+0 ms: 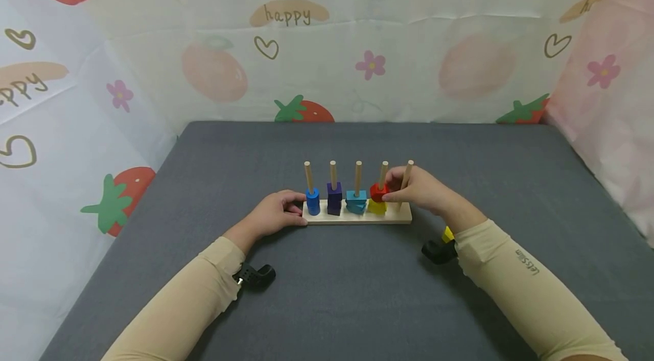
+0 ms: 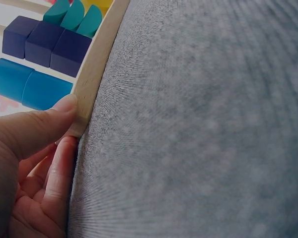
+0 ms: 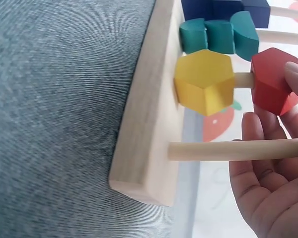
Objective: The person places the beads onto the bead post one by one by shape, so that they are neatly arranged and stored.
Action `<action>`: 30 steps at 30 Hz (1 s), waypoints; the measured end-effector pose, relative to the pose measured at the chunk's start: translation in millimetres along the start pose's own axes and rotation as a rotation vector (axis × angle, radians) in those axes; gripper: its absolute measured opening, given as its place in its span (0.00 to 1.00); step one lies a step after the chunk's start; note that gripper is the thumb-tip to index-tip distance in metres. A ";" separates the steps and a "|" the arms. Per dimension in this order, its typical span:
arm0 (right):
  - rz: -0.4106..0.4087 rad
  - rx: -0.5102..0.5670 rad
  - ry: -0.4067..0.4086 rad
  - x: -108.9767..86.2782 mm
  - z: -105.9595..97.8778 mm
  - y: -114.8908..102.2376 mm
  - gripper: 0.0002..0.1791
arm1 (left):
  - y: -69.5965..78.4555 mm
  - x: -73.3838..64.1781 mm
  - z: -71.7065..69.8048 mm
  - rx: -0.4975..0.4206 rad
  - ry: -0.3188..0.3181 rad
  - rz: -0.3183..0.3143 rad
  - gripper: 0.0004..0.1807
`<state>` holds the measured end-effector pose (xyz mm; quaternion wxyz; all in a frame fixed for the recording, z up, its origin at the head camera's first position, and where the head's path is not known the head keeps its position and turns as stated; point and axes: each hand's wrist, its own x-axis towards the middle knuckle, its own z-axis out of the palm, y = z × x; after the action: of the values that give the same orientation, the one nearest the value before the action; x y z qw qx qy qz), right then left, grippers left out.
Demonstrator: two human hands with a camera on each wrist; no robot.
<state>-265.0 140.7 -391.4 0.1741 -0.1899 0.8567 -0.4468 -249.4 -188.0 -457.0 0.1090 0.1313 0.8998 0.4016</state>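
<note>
A wooden peg board (image 1: 357, 221) with five upright pegs stands on the table. My left hand (image 1: 273, 214) holds its left end, the thumb on the front edge and the fingers at the end. My right hand (image 1: 423, 192) pinches a red faceted block (image 3: 272, 82), which is threaded on the fourth peg. Beneath it on that peg, a gap apart, sits a yellow block (image 3: 204, 82). Blue cylinders (image 2: 32, 84) fill the lower first peg, dark purple cubes (image 2: 45, 44) the second and teal half-round blocks (image 3: 219, 36) the third. The fifth peg (image 3: 203, 150) is bare.
Another yellow block (image 1: 448, 234) lies on the grey table (image 1: 337, 293), partly hidden by the right wrist and its black camera mount (image 1: 438, 251). Behind the table hangs a strawberry-print cloth (image 1: 327, 66), which also lines both sides.
</note>
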 end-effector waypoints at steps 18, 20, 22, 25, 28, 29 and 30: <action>0.047 -0.025 -0.025 -0.9 -1.8 4.5 0.14 | -1.8 1.7 0.6 -0.012 0.000 0.003 0.28; 0.049 -0.029 -0.038 -3.2 -5.2 5.8 0.14 | -1.9 1.7 0.8 -0.012 0.002 0.003 0.29; 0.051 -0.031 -0.048 -6.4 -9.5 7.0 0.15 | -2.0 1.8 0.9 -0.013 0.002 0.001 0.29; 0.044 -0.017 -0.068 -12.5 -16.9 9.4 0.17 | -1.9 1.8 1.0 -0.015 0.002 0.000 0.29; 0.024 -0.031 -0.078 -19.1 -25.0 13.0 0.17 | -1.7 1.7 1.0 -0.012 0.003 -0.002 0.29; 0.020 -0.038 -0.081 -21.4 -27.7 14.2 0.17 | -1.7 1.8 1.1 -0.012 0.003 -0.002 0.29; 0.018 -0.046 -0.082 -23.6 -30.5 15.9 0.17 | -1.8 1.9 1.1 -0.011 0.003 -0.002 0.28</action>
<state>-261.5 181.8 -385.1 0.2088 -0.2043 0.8605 -0.4174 -251.1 -187.7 -459.2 0.1088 0.1290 0.8978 0.4068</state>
